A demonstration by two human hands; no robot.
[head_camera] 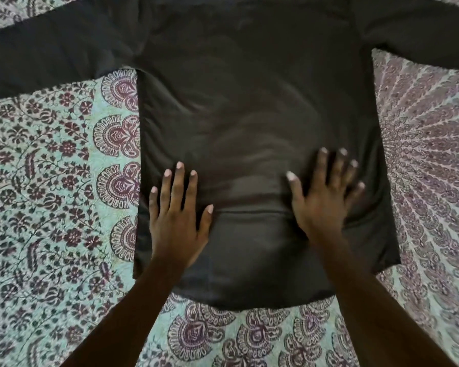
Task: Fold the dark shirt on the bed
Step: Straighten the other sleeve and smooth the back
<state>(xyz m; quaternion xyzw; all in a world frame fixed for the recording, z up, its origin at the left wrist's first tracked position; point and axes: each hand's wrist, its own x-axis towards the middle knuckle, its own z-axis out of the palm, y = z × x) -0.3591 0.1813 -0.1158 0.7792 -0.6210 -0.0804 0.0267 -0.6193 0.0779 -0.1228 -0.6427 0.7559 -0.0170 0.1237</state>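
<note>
Pressing left hand and right hand flat, fingers straight, grasping nothing, on the dark long-sleeved fabric shirt, likely smoothing wrinkles before folding.

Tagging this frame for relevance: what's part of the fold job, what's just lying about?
Job:
dark shirt, spread flat with sleeves out
left hand, flat on the shirt
right hand, flat on the shirt

Just there:
patterned bedspread under the shirt
</note>
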